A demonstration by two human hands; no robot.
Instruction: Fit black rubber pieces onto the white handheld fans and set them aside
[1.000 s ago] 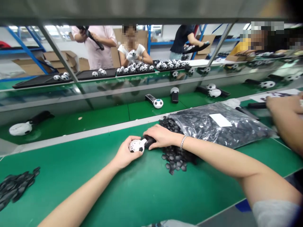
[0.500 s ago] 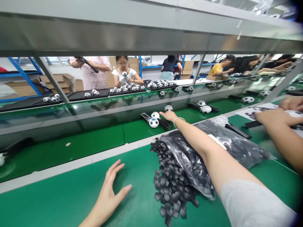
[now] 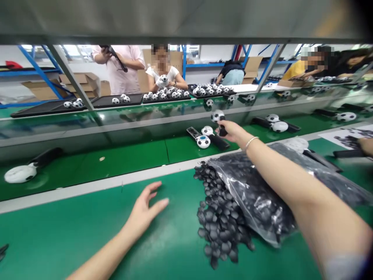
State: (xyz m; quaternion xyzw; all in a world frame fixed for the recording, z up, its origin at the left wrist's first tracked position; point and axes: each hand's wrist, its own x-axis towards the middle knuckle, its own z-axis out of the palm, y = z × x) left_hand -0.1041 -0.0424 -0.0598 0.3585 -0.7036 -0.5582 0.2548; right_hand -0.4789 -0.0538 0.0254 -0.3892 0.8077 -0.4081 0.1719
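Note:
My right hand (image 3: 232,132) is closed round the black handle of a soccer-ball-headed piece (image 3: 217,115), lifted over the sunken green belt (image 3: 140,161). Just below it on the belt lie a few similar pieces with black handles, one with a blue disc on its white ball (image 3: 203,142). My left hand (image 3: 147,204) hovers over the green tabletop (image 3: 166,245), fingers apart and holding nothing. To its right is a heap of small black pentagon caps (image 3: 223,217), spilling beside a clear plastic bag (image 3: 259,194) of the same caps. My right forearm passes over the bag.
Another ball-headed piece (image 3: 20,174) lies on the belt at far left. Trays of ball pieces (image 3: 166,97) line the far bench, where several people work. A co-worker's hand (image 3: 366,146) is at the right edge. A metal shelf (image 3: 175,23) hangs overhead.
My right hand has closed on a ball-headed piece and raised it off the belt. The left hand stays open over the table. The camera view has shifted.

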